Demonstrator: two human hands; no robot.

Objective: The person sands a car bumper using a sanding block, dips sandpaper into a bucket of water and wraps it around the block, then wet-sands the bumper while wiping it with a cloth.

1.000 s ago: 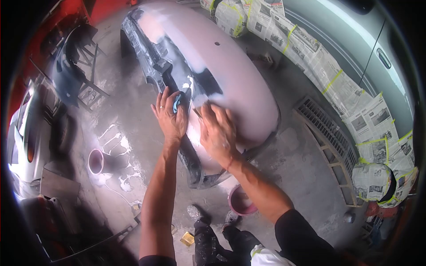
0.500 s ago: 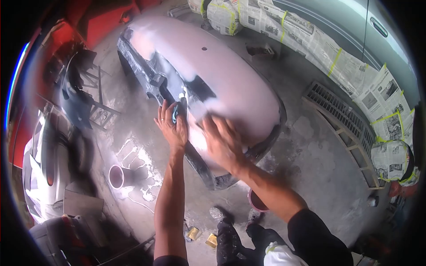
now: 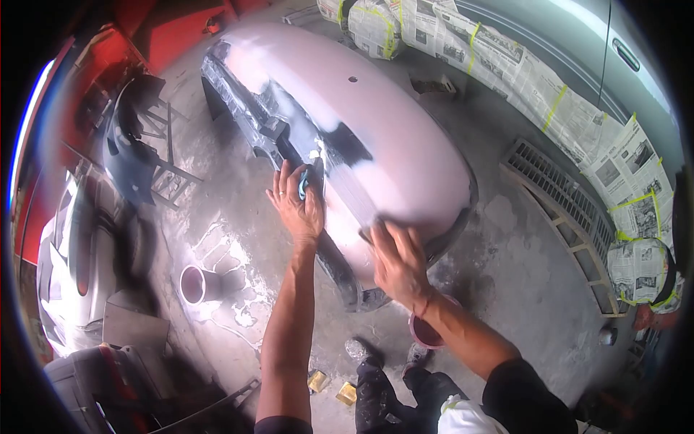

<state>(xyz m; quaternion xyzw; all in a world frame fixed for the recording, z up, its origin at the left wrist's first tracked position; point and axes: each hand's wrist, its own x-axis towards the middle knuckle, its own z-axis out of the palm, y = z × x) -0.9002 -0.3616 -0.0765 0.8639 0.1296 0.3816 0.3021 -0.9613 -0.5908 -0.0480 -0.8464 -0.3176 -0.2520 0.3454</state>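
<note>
A pink-primed car bumper lies across the floor in front of me, with bare dark patches and a greyish scuffed strip. My left hand rests at its near left edge. A small light-blue item, perhaps folded cloth, sits between the thumb and fingers; its kind is unclear. My right hand presses on the near end of the bumper, fingers together over a sanding pad. Only a dark edge of that pad shows, the rest being under the fingers.
A maroon bucket stands below my right forearm; a pinkish container lies among white spills. Yellow pieces are near my feet. A slatted grille and a newspaper-masked car are at right, other body parts at left.
My right hand has slid down along the bumper toward its near end, uncovering the greyish strip. My left hand keeps its place on the edge. The whole view has shifted slightly.
</note>
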